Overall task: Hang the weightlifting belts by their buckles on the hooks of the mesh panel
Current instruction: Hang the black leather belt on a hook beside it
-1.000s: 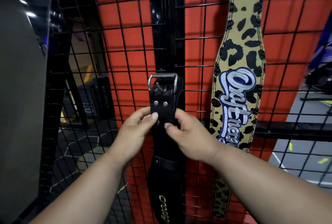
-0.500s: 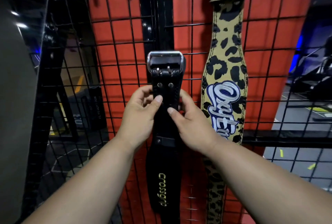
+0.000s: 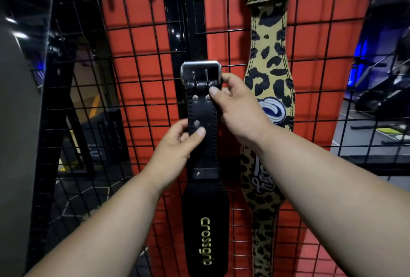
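Observation:
A black leather belt [image 3: 205,199] with gold "crossgrip" lettering hangs upright in front of the black mesh panel [image 3: 142,81]. Its silver buckle [image 3: 200,72] with two prongs is at the top. My left hand [image 3: 177,150] pinches the belt's strap below the rivets, thumb on the front. My right hand [image 3: 237,108] grips the belt's right edge just under the buckle, thumb beside a rivet. A leopard-print belt [image 3: 269,72] hangs on the mesh to the right, its top end near the upper frame edge. No hook shows behind the black buckle.
A black vertical post [image 3: 177,21] of the panel runs behind the black belt. Red padding [image 3: 137,32] lies behind the mesh. A grey wall [image 3: 15,121] stands at the left. Gym floor with markings shows at the lower left and far right.
Both hands raised the black belt along the mesh. My right hand slid up to just under the buckle, while my left hand stayed lower on the strap.

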